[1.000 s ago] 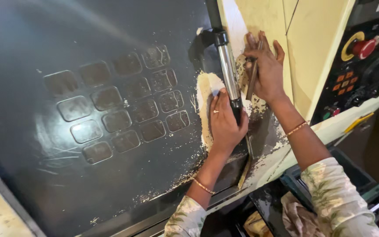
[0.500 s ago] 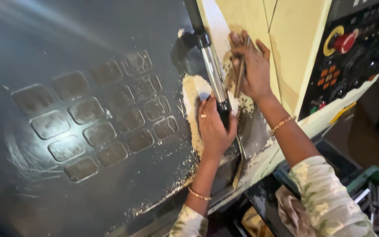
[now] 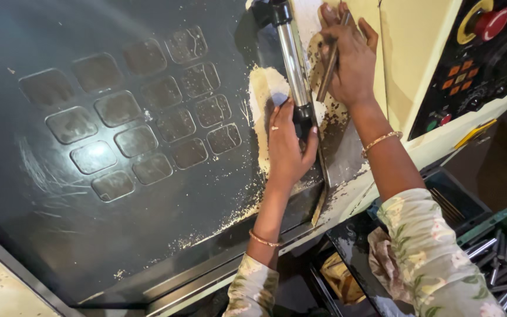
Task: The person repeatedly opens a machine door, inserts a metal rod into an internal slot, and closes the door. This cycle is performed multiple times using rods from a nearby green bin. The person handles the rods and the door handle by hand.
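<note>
A: left hand (image 3: 287,147) first; what's it on?

B: closed around the lower end of the chrome door handle (image 3: 292,58); fingers wrapped over the black end piece, thumb on the right side of the bar; firm grip, holding the handle; handle runs up and slightly left from the grip to the top edge of the view.

A: right hand (image 3: 352,58)?

B: up and right of the left grip, just past the handle; fingers curled on a thin dark metal rod (image 3: 330,64); pinched narrow, holding the rod; rod tilted, top end above the fingers, lower end pointing down-left toward the handle; whether its tip touches the panel, cannot tell.

A: around the grips?

B: dark machine door (image 3: 148,223) spreads left of the left hand; grid of rounded-square window panes (image 3: 136,111) well left of it; pale crusty residue (image 3: 262,94) just left of the handle and trailing down below the wrist; cream machine casing (image 3: 406,53) right of the right hand; control panel (image 3: 470,70) further right, red round knob (image 3: 491,23) at its top, orange keys under it.

A: wrists?

B: thin bangle (image 3: 265,239) on the left wrist, another bangle (image 3: 381,141) on the right; floral sleeves (image 3: 423,258) below; green bin of metal rods (image 3: 503,258) down-right of the right arm, well apart from both hands.
</note>
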